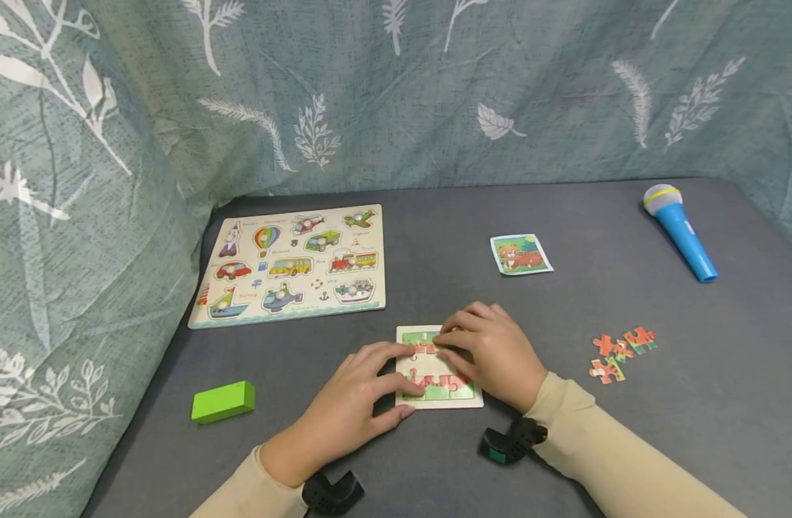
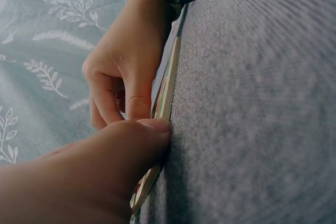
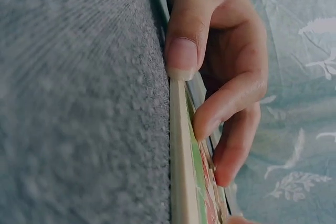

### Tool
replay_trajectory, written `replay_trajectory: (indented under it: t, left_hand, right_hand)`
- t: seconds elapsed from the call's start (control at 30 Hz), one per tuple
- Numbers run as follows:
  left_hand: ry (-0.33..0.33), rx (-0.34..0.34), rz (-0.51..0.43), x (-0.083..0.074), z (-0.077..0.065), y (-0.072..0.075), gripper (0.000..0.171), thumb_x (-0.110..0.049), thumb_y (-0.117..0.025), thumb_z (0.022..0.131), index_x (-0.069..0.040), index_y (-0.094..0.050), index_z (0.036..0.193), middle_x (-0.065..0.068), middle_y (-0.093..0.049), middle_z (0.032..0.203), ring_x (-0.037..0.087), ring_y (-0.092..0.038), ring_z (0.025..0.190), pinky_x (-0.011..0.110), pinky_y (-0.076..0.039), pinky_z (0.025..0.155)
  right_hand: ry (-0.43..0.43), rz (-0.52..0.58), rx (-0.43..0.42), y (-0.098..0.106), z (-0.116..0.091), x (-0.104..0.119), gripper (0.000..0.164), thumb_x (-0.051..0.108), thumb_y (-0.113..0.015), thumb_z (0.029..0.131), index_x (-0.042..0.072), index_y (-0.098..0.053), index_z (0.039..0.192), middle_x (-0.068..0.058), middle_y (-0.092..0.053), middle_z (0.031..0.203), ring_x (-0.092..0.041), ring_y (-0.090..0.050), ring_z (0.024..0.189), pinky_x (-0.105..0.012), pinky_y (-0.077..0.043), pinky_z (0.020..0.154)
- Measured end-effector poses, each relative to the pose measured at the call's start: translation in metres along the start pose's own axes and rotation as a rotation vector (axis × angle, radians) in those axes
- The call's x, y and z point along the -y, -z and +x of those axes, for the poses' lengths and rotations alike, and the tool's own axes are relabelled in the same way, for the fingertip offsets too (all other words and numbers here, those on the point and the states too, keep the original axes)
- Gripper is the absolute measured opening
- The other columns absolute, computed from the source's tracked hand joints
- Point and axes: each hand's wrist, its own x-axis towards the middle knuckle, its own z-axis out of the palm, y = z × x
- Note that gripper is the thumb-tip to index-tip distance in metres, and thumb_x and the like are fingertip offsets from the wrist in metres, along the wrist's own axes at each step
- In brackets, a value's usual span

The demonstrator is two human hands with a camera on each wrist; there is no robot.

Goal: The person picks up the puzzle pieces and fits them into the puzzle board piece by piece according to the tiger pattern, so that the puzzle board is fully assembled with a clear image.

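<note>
A small wooden jigsaw puzzle board (image 1: 402, 404) lies between both hands. Green and red pieces (image 1: 437, 393) line its near side, and others fill part of the far side, with a pale bare strip between. My left hand (image 1: 353, 392) holds the board by its near left corner. Its thumb (image 3: 182, 56) sits against the edge, while fingers (image 3: 210, 114) bend down onto the top. My right hand (image 1: 493, 352) reaches over the right side, curled fingertips pinching at a piece in the far row. The hand hides most of that piece.
Several loose jigsaw pieces (image 1: 606, 371) lie at the right. A picture card (image 1: 520, 255) is beyond the board, with a blue toy microphone (image 1: 685, 237) farther right. On the left are a vehicle peg puzzle (image 1: 292, 288) and a green block (image 1: 223, 402). Patterned cloth (image 1: 396, 108) hangs behind.
</note>
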Motion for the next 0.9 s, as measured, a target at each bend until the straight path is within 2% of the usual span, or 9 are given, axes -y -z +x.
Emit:
replay_trajectory:
  t: [0.2,0.43,0.57,0.7,0.9]
  left_hand:
    - [-0.001,0.019,-0.01,0.0,0.001,0.002,0.023,-0.026,-0.085,0.091,-0.026,-0.078,0.113,0.002,-0.051,0.153,0.026,-0.042,0.147,0.057,-0.041,0.112]
    - [-0.007,0.05,-0.071,0.0,0.002,0.003,0.023,-0.022,-0.082,0.094,-0.022,-0.076,0.117,0.003,-0.05,0.155,0.025,-0.039,0.15,0.05,-0.042,0.115]
    - [-0.006,0.062,-0.062,0.001,0.001,0.002,0.028,-0.023,-0.08,0.096,-0.022,-0.073,0.123,0.001,-0.049,0.156,0.024,-0.04,0.15,0.048,-0.041,0.115]
    - [0.007,0.07,-0.036,0.0,0.0,0.003,0.034,-0.026,-0.079,0.097,-0.022,-0.07,0.13,0.0,-0.049,0.156,0.024,-0.039,0.151,0.05,-0.039,0.117]
    - [-0.024,0.036,-0.024,0.001,-0.001,0.001,0.025,-0.024,-0.081,0.095,-0.022,-0.073,0.119,0.003,-0.049,0.154,0.025,-0.042,0.148,0.049,-0.041,0.115]
  right_hand:
    - [-0.013,-0.01,0.046,0.002,0.001,0.003,0.019,0.014,-0.083,0.092,0.013,-0.083,0.111,0.0,-0.07,0.108,-0.021,-0.062,0.099,-0.038,-0.049,0.079]
    - [0.004,-0.095,0.088,0.008,0.001,0.012,0.029,0.002,-0.087,0.084,0.011,-0.081,0.111,0.001,-0.07,0.101,-0.021,-0.063,0.098,-0.038,-0.051,0.081]
    - [0.013,-0.166,0.079,0.009,0.001,0.017,0.023,0.007,-0.089,0.083,0.013,-0.081,0.104,0.002,-0.073,0.099,-0.021,-0.065,0.097,-0.038,-0.051,0.081]
    - [0.012,-0.231,0.102,0.009,0.001,0.022,0.018,0.014,-0.086,0.088,0.013,-0.082,0.105,0.001,-0.071,0.103,-0.021,-0.063,0.099,-0.037,-0.049,0.081]
    - [-0.019,-0.216,0.114,0.012,-0.001,0.025,0.018,0.013,-0.085,0.089,0.012,-0.08,0.106,0.001,-0.067,0.103,-0.02,-0.06,0.095,-0.036,-0.047,0.077]
